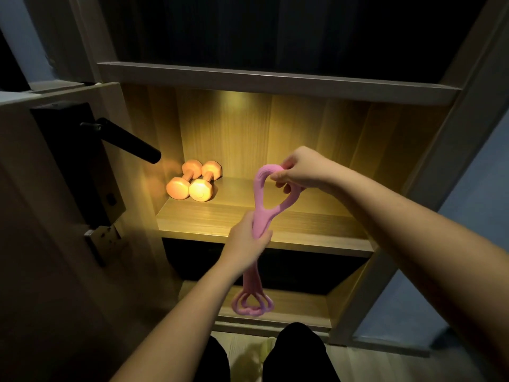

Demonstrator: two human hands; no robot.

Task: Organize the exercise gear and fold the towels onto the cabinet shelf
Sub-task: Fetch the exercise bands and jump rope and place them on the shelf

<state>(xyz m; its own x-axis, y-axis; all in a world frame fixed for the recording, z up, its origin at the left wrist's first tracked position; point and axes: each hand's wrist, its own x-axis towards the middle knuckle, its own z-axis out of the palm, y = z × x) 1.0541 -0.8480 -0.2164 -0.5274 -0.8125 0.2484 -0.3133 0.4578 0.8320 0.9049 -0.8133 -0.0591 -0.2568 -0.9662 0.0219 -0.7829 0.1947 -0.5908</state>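
Warm lamplight fills the middle shelf (220,216) of a wooden cabinet (429,172), with dark openings above and below it.

In front of that shelf, near the middle of the view, a pink stretch band (260,213) hangs upright in the air, clear of the boards and held by both hands. The right hand (296,169), at one o'clock from the band's middle, holds the upper loop, its fingers (278,177) pinching the rim near the top so the loop stays open. The left hand (245,238), at six o'clock from that loop, grips the narrow waist of the band with its fingers (263,237) curled tight around it. Below this fist the band's lower loops (252,303) dangle before the bottom shelf (289,304).

Two orange dumbbells (199,190) lie side by side, touching, on the lit shelf at ten o'clock from the band, close to the left wall. Farther out at nine o'clock a door edge carries a black lever handle (129,142). At six o'clock, the person's dark-clad legs (300,351) flank a pale cloth (248,351) on the floor.
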